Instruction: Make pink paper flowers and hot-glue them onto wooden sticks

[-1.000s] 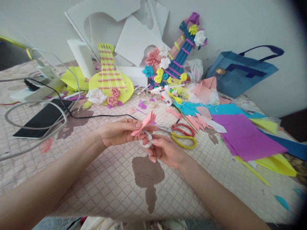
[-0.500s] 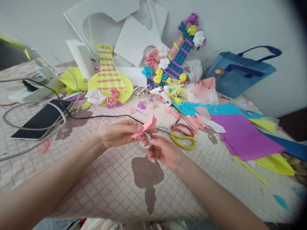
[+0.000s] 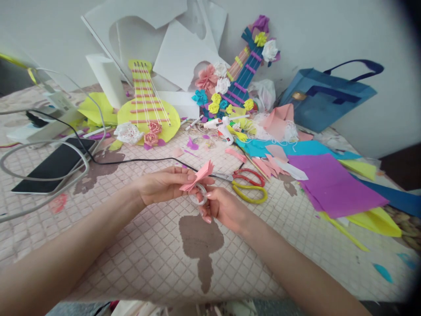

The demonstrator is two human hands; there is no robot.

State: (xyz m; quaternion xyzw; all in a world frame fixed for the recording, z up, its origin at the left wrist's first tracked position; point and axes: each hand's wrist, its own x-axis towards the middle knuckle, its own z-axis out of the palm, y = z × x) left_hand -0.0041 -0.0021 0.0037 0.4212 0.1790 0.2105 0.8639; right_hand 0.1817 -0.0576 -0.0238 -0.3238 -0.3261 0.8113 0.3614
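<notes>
Home craft table [image 3: 158, 245] (coloured paper [image 3: 332, 184], scissors [image 3: 246, 184])

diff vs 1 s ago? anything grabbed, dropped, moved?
Little. The left hand pinches the folded pink paper as before, its fan slightly more closed; the right hand keeps the tape roll just under it. Nothing taken up or let go; scissors lie unmoved.

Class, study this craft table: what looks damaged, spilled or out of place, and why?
The checked tablecloth looks worn away in brown patches, the largest just below the left hand, holding folded pink paper, and the right hand, holding a tape roll. A black cable trails across the work area.
</notes>
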